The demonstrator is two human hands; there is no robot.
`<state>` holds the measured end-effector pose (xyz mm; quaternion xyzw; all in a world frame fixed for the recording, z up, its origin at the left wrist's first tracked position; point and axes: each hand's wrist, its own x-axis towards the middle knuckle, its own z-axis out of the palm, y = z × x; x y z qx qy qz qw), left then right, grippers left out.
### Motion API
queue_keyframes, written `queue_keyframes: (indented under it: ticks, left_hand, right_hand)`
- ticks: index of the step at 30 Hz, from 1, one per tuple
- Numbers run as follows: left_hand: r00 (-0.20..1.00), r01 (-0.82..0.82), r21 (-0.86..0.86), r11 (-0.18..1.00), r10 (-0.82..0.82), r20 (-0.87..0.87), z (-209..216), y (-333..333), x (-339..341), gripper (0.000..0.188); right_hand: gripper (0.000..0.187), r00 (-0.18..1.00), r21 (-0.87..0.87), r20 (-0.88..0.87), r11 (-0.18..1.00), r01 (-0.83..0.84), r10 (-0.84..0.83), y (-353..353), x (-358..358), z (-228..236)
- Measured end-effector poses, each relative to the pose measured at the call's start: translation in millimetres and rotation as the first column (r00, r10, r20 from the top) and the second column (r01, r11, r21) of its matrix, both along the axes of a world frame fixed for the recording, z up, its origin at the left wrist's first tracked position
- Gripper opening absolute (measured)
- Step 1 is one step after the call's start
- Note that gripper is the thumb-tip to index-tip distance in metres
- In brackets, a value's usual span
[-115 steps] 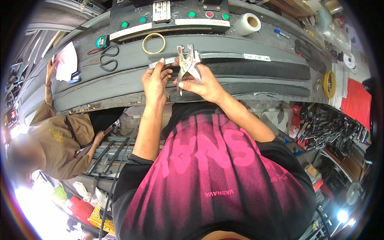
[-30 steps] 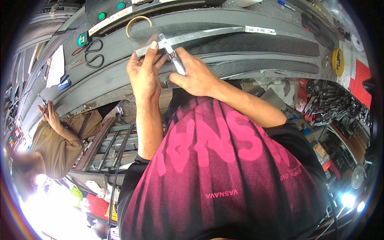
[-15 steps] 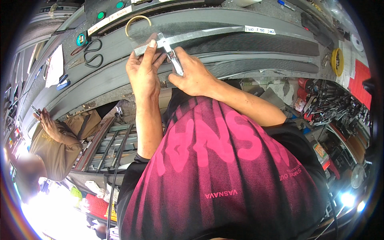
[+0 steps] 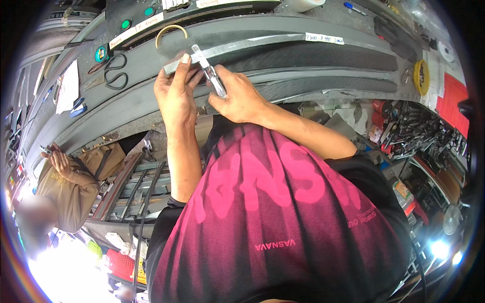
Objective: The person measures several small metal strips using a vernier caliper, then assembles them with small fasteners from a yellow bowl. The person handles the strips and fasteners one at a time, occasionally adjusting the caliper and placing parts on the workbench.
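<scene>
My left hand (image 4: 174, 98) is closed on the end of a dark pleated mesh (image 4: 303, 58), its thumb lying on top of the light grey edge strip (image 4: 237, 44). The fingers are partly hidden beneath the mesh. My right hand (image 4: 242, 96) is wrapped round the handles of a silver plier-like tool (image 4: 211, 76). The tool's head lies across the strip, just right of my left thumb; whether its jaws are closed, I cannot tell. Just beyond my left hand, a gold-coloured ring (image 4: 158, 38) rests on the mesh.
Black-handled scissors (image 4: 117, 81) lie on the bench to the left, near a small blue object (image 4: 78, 108). A yellow round container (image 4: 420, 78) and many metal tools (image 4: 414, 118) are on the right. At far left is a co-worker's hand (image 4: 60, 164). A blue pen (image 4: 355, 8) lies at the back.
The plier-like tool has shifted slightly left along the strip, nearer my left thumb. Both hands keep their holds. The whole view has moved a little.
</scene>
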<state>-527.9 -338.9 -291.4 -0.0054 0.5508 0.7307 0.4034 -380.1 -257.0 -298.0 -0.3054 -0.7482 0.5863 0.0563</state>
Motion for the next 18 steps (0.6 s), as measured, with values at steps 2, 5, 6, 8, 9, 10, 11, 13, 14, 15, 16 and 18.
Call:
queue_keyframes:
  ticks: [2, 5, 6, 8, 9, 10, 11, 13, 14, 15, 16, 18]
  left_hand:
    - [1.000, 0.001, 0.020, 1.000, -0.002, 0.009, 1, 0, 1, 0.031]
    - [1.000, -0.008, -0.028, 1.000, 0.008, -0.010, 0, 0, 4, 0.029]
    - [1.000, -0.012, -0.030, 0.999, 0.012, -0.001, -1, 0, 4, 0.030]
    - [0.998, -0.018, -0.071, 0.997, 0.014, -0.054, -5, 0, 2, 0.027]
    - [0.997, -0.021, -0.092, 0.996, 0.014, -0.080, -6, -1, 0, 0.025]
    - [0.997, -0.018, -0.095, 0.995, 0.011, -0.071, -9, -1, -2, 0.026]
    - [0.998, -0.013, -0.098, 0.995, 0.007, -0.061, -11, -1, -5, 0.027]
    - [0.999, -0.007, -0.122, 0.993, 0.001, -0.054, -14, 0, -9, 0.030]
    - [0.999, -0.003, -0.144, 0.990, -0.004, -0.052, -16, -1, -10, 0.032]
    - [0.998, 0.018, -0.129, 0.991, -0.025, -0.055, -18, 1, -9, 0.034]
    - [0.999, 0.009, -0.154, 0.988, -0.016, -0.042, -20, 2, -12, 0.040]
    - [0.999, 0.001, -0.150, 0.989, -0.006, -0.037, -24, 5, -14, 0.039]
  right_hand:
    - [0.037, 0.999, 0.050, 0.051, 0.999, -0.022, 0.020, -2, 0, -2]
    - [0.040, 0.997, 0.251, -0.076, 0.968, 0.028, -0.009, -1, -7, -4]
    - [0.041, 0.998, 0.291, -0.065, 0.956, 0.037, -0.019, 0, -8, -3]
    - [0.046, 0.998, -0.229, 0.043, 0.973, -0.035, 0.047, 7, -2, 1]
    - [0.048, 0.987, -0.496, 0.113, 0.867, -0.044, 0.115, 13, 4, 4]
    - [0.051, 0.964, -0.537, 0.118, 0.832, -0.139, 0.237, 20, 9, 7]
    - [0.050, 0.944, -0.506, 0.124, 0.838, -0.204, 0.305, 25, 16, 10]
    - [0.047, 0.906, -0.422, 0.067, 0.835, -0.353, 0.417, 37, 36, 17]
    - [0.050, 0.894, -0.474, 0.024, 0.792, -0.385, 0.448, 47, 50, 21]
    - [0.052, 0.897, -0.417, -0.021, 0.812, -0.409, 0.441, 58, 66, 25]
    - [0.054, 0.901, -0.352, -0.051, 0.837, -0.419, 0.430, 70, 85, 29]
    - [0.061, 0.943, -0.419, 0.012, 0.858, -0.298, 0.334, 98, 136, 41]
